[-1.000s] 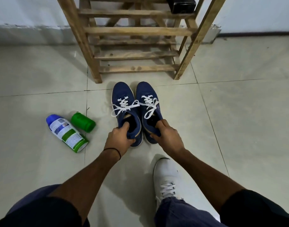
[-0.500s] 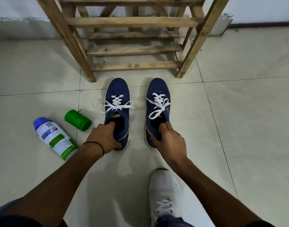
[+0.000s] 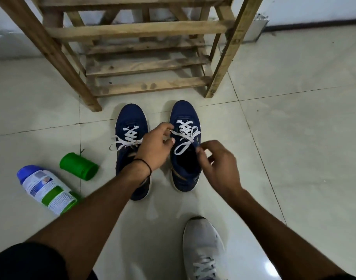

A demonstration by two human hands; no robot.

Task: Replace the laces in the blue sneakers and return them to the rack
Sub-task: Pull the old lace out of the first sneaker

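Observation:
Two blue sneakers stand side by side on the tiled floor in front of the wooden rack (image 3: 132, 29), toes toward it. The left sneaker (image 3: 130, 120) has its white lace tied, and my left forearm crosses over its heel. My left hand (image 3: 155, 148) reaches across to the right sneaker (image 3: 184, 112) and pinches the left end of its white lace (image 3: 185, 128). My right hand (image 3: 219, 166) is over that shoe's opening, its thumb and forefinger pinched together at the lace loop beside the tongue.
A green cap (image 3: 78, 166) and a white spray can with a blue top (image 3: 46, 188) lie on the floor to the left. My foot in a white sneaker (image 3: 203, 245) is planted at the bottom. The rack's lower slats (image 3: 149, 85) hold nothing.
Both hands let go of the sneakers' heels and moved forward to the right sneaker's lace. The sneakers now stand apart, closer to the rack.

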